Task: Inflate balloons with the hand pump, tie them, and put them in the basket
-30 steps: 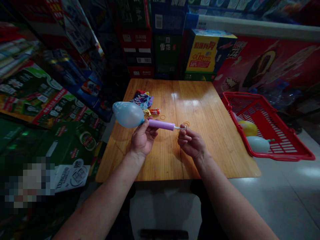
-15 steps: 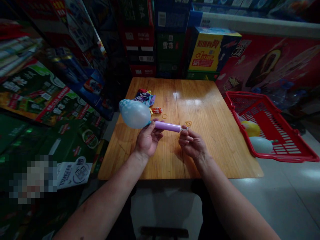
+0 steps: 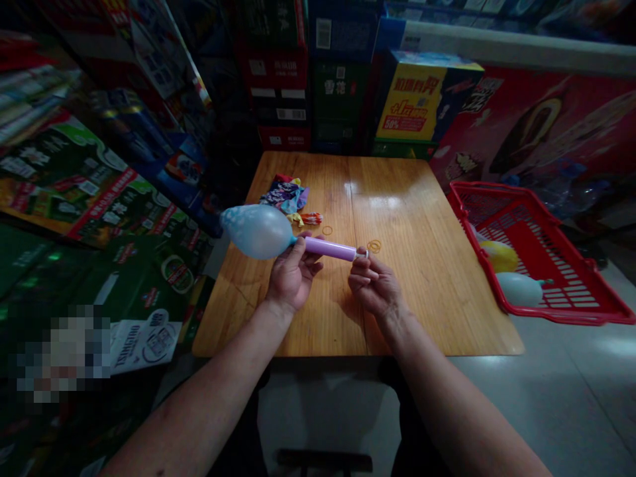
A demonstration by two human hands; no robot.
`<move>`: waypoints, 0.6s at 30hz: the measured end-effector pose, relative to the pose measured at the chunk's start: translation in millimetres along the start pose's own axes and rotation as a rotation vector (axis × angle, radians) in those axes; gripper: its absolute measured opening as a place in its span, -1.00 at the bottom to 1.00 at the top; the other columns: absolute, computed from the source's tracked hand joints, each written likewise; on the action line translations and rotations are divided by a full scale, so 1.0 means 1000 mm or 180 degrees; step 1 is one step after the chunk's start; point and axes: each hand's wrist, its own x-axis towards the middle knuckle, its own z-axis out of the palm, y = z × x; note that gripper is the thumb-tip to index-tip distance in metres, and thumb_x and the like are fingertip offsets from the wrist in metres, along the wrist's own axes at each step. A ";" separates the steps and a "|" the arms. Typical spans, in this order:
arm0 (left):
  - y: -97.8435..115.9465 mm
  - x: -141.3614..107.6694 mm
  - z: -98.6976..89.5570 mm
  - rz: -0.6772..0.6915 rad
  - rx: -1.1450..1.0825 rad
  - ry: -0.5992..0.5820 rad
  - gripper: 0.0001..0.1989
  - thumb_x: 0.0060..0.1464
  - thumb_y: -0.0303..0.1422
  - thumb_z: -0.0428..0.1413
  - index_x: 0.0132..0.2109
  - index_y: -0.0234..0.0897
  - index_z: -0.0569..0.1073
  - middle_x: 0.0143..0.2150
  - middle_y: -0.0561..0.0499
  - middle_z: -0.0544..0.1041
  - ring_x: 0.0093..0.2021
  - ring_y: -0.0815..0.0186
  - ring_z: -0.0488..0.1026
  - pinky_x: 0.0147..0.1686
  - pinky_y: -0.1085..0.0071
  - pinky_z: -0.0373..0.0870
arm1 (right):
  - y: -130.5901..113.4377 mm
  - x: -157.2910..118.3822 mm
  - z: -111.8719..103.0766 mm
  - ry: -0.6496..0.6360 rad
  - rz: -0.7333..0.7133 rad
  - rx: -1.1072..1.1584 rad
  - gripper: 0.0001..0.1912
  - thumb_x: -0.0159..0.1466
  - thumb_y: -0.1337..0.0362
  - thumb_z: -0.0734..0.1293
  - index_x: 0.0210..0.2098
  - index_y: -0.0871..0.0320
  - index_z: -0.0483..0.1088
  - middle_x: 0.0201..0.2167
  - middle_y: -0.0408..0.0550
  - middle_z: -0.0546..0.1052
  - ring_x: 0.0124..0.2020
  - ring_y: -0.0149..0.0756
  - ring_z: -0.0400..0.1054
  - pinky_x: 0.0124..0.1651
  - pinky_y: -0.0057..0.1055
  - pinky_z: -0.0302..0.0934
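Observation:
A light blue balloon [image 3: 258, 232], partly inflated and spotted at its far end, sits on the nozzle of a purple hand pump [image 3: 330, 248]. My left hand [image 3: 292, 270] is closed around the joint, pinching the balloon's neck against the pump's front end. With curled fingers, my right hand [image 3: 373, 281] grips the white handle [image 3: 362, 255] at the pump's other end. The handle is close to the barrel. Both hands are above a wooden table [image 3: 417, 298]. Behind the balloon lies a pile of uninflated balloons [image 3: 285, 193].
Several rubber bands [image 3: 374, 246] lie on the table beyond my right hand. To the right, a red basket [image 3: 561, 318] holds a yellow balloon [image 3: 499, 256] and a pale balloon [image 3: 519, 289]. Stacked drink cartons [image 3: 340, 99] stand behind the table, with more cartons [image 3: 134, 265] at left.
The balloon has grown longer and extends further left. My right hand has moved slightly left, and the pump handle is nearer the barrel.

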 end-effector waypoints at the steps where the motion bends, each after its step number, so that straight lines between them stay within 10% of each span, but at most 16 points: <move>1: 0.000 0.002 -0.001 -0.0038 -0.0019 0.0016 -0.70 0.14 -0.23 0.26 0.00 -0.20 0.54 0.00 -0.12 0.61 -0.16 0.28 0.56 -0.39 0.49 0.40 | -0.002 0.000 0.000 0.0007 0.0004 0.0023 -0.91 0.41 0.41 0.23 -0.16 0.19 0.37 -0.52 -0.27 0.43 -0.68 -0.66 0.15 -0.58 -0.70 0.13; 10: 0.017 0.019 -0.014 0.0134 -0.0126 0.0236 -0.75 0.14 -0.25 0.24 -0.05 -0.23 0.55 -0.07 -0.10 0.62 -0.21 0.30 0.57 -0.42 0.52 0.37 | -0.039 -0.011 0.002 0.0010 -0.0224 -0.0311 -0.87 0.40 0.44 0.21 -0.20 0.18 0.38 -0.53 -0.28 0.44 -0.70 -0.66 0.13 -0.59 -0.69 0.10; 18: -0.010 -0.002 -0.001 -0.0117 -0.0169 -0.0005 -0.72 0.14 -0.25 0.25 -0.01 -0.18 0.53 0.01 -0.09 0.60 -0.13 0.27 0.56 -0.32 0.44 0.45 | -0.008 -0.005 0.007 0.0160 -0.0162 -0.0368 -0.93 0.39 0.41 0.26 -0.21 0.19 0.38 -0.54 -0.27 0.43 -0.70 -0.65 0.12 -0.59 -0.68 0.11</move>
